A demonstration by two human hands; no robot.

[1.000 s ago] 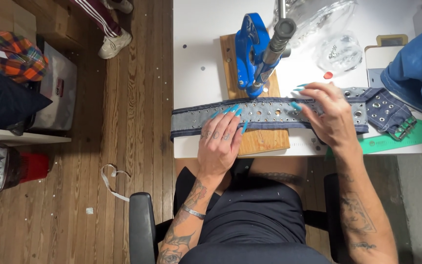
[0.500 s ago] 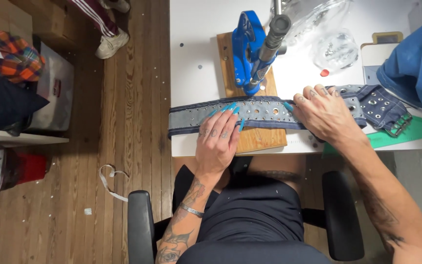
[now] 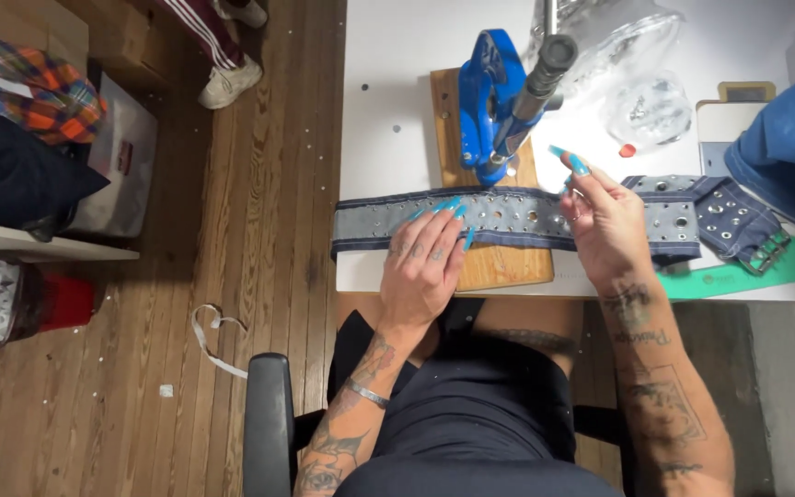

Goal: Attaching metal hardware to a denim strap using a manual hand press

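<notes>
A long grey-blue denim belt (image 3: pixel 508 216) studded with metal eyelets lies across the front of the white table (image 3: pixel 397 55) and over a wooden board (image 3: pixel 508 267). My left hand (image 3: pixel 425 267) lies flat on the belt's left part and holds it down, fingers spread, teal nails pointing at the press. My right hand (image 3: pixel 604 225) hovers over the belt just right of the blue hand press (image 3: pixel 489 101), fingers curled and pinched. Anything between them is too small to see. The press lever (image 3: pixel 540 78) points up and to the right.
Clear bags of small metal parts (image 3: pixel 646 106), a blue denim garment (image 3: pixel 793 147) and a green cutting mat (image 3: pixel 766 271) lie to the right. Another person's shoe (image 3: pixel 227 83) is on the wooden floor at left, near stacked fabric and boxes (image 3: pixel 29 138). A chair armrest (image 3: pixel 269 423) is below.
The belt has slid left under the press. My right hand lifted off the belt's right part and now curls near the press head. My left hand stayed flat on the belt.
</notes>
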